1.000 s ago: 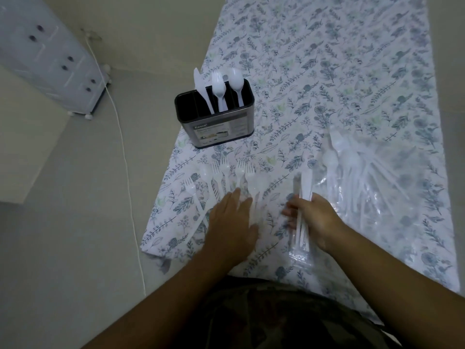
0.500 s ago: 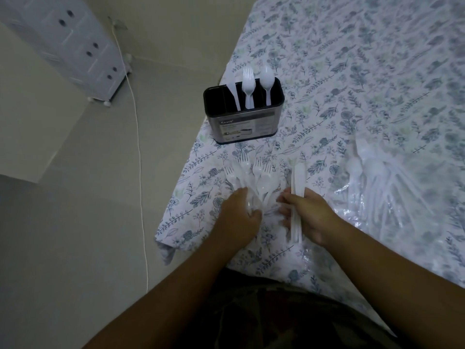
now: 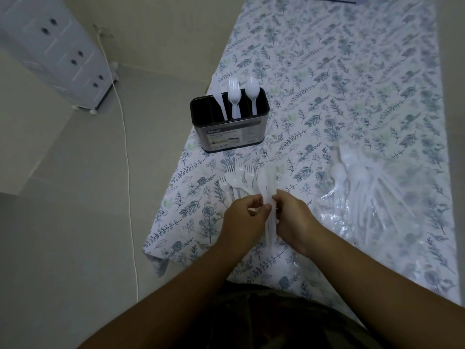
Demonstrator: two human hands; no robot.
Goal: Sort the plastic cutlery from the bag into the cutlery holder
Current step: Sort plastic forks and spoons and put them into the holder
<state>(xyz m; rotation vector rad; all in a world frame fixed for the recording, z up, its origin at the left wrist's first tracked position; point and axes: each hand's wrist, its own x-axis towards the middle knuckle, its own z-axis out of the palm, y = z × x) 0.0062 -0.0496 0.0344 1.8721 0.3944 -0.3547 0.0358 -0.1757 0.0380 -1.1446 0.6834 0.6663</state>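
Step in hand: gathering. The left hand (image 3: pixel 242 217) and right hand (image 3: pixel 293 220) are meeting just in front of the holder (image 3: pixel 227 124), both curled round a bundle of knives (image 3: pixel 269 197) that is standing between them, blades pointing toward the holder. Left fingers (image 3: pixel 254 199) are pinching the bundle's side; right fingers are wrapping it from the other side.

Forks (image 3: pixel 232 181): a loose fan lying on the floral cloth (image 3: pixel 327 71), between the hands and the holder, tines toward the holder, touching the left knuckles or just beyond them; which, cannot tell.

Bag (image 3: pixel 372 205): clear plastic, lying flat to the right of the holder and nearer the person, spoons and other pieces showing through it, blurred.

Holder: dark, compartmented, standing upright near the cloth's left edge; one knife, one fork and one spoon are sitting in separate slots, handles down.

Next move, as judged: squaring the bundle, lifting it over the forks and dropping it into the knife slot, leftmost of the three filled. Risk: handles snagging the divider, or the light holder tipping off the near edge.

Beyond, left of the holder: floor, white cable (image 3: pixel 125 159), drawer unit (image 3: pixel 57 51).
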